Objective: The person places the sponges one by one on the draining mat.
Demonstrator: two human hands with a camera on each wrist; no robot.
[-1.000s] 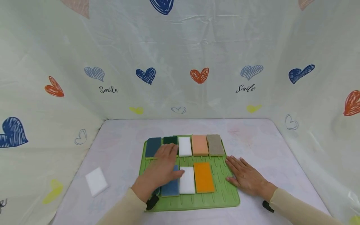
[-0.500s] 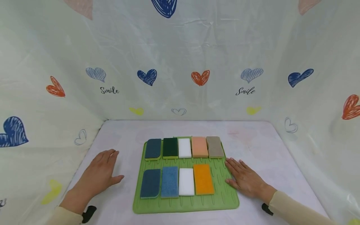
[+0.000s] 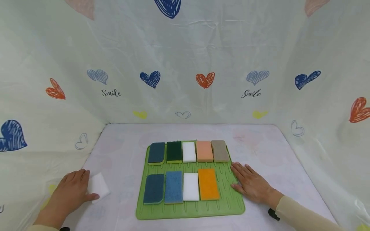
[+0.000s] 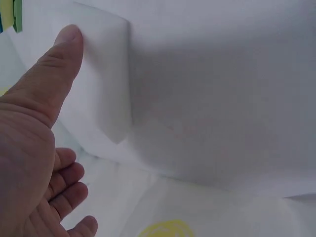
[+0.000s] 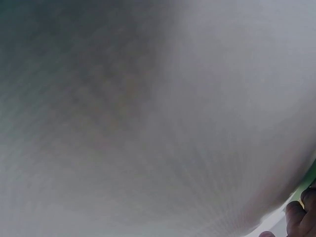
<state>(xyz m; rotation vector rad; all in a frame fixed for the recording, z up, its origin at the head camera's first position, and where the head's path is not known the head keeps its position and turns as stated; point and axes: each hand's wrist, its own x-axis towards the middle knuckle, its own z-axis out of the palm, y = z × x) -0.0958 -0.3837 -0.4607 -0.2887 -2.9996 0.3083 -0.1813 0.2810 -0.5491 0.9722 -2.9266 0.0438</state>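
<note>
My left hand [image 3: 69, 191] is at the far left, beside a loose white sponge [image 3: 99, 186] on the table. In the left wrist view the thumb of the left hand [image 4: 29, 133] reaches over the white sponge [image 4: 113, 74], while the other fingers stay apart from it, relaxed. My right hand [image 3: 254, 183] lies flat with fingertips at the right edge of a green ribbed mat [image 3: 231, 199]. Only fingertips of the right hand [image 5: 298, 217] show in the blurred right wrist view.
Sponges lie in two rows on the mat. The back row holds a dark blue one [image 3: 156, 152], dark green [image 3: 174, 151], white [image 3: 189, 151], peach [image 3: 204, 150] and grey-beige [image 3: 220, 150]. In front are dark blue [image 3: 154, 188], blue [image 3: 173, 187], white [image 3: 191, 186] and orange [image 3: 208, 184].
My left hand has moved from over the mat leftward to the loose white sponge, uncovering the sponges on the mat's left side. The right hand has stayed in place.
</note>
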